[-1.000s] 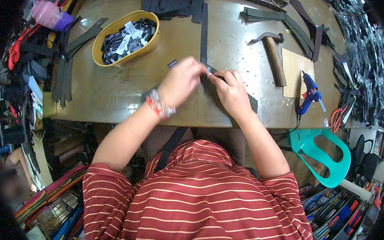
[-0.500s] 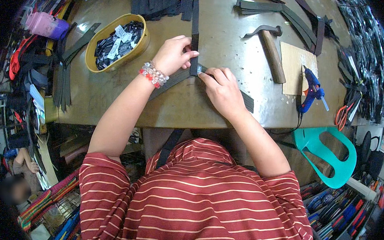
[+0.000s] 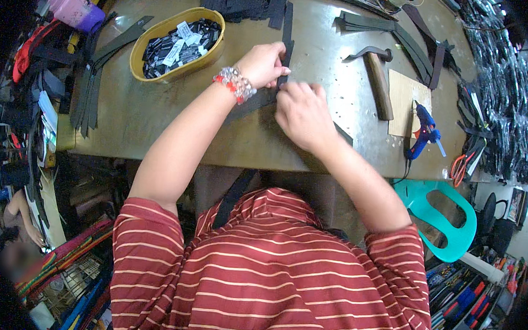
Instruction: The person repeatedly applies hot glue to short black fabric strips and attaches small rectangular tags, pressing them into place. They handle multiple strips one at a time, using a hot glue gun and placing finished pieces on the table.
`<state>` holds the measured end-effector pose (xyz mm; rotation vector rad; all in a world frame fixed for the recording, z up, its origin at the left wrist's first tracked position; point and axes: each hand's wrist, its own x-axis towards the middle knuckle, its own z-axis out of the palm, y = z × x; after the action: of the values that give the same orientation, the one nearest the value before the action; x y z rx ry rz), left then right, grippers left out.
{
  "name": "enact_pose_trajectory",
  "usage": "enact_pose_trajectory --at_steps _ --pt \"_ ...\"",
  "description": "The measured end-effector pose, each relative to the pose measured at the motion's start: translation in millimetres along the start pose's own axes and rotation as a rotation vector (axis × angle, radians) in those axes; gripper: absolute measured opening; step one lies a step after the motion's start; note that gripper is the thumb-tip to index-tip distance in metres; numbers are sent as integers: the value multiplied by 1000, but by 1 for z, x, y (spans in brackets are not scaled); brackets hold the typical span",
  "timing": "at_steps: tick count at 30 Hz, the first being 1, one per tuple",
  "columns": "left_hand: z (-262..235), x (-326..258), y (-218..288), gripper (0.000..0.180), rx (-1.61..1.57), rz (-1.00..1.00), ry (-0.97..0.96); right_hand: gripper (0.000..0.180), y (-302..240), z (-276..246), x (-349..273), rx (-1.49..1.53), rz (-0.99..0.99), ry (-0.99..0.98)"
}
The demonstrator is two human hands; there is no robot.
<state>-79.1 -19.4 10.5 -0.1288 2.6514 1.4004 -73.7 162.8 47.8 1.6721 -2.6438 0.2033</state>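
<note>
A black strap (image 3: pixel 288 28) runs away from me across the metal-topped table, with further black strap (image 3: pixel 252 108) slanting out beneath my hands. My left hand (image 3: pixel 263 66), a beaded bracelet at its wrist, pinches the long strap with thumb and fingers. Just nearer to me, my right hand (image 3: pixel 306 114) is curled over the strap's near end, its fingertips close together and slightly blurred. The right hand covers the place where the straps meet, so the small pale label seen there earlier is hidden.
A yellow tub (image 3: pixel 138 66) of small black labels stands on the left beside hanging black straps (image 3: pixel 86 103). To the right lie a hammer (image 3: pixel 378 84), a wooden board (image 3: pixel 401 89), a blue glue gun (image 3: pixel 424 129) and orange-handled scissors (image 3: pixel 458 169). A teal stool (image 3: pixel 467 229) stands below the edge.
My right hand has curled over the strap junction and now covers the label. The left hand keeps its pinch. The whole view has shifted slightly.
</note>
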Motion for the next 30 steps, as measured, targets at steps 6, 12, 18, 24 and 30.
enact_pose_trajectory --at_steps 6,12,18,24,30 --pt "38 -89 19 62 598 109 386 44 99 -4 -17 37 707 354" --pt "106 -134 32 73 598 289 127 52 104 -10 -57 57 739 253" --pt "107 -131 32 71 500 326 152 64 -44 -29 -103 282 359 490" --pt "108 -133 35 68 545 313 156 56 -40 13 -133 455 530 462" --pt "114 -132 28 70 511 397 245 50 0 -10 -90 565 568 283"
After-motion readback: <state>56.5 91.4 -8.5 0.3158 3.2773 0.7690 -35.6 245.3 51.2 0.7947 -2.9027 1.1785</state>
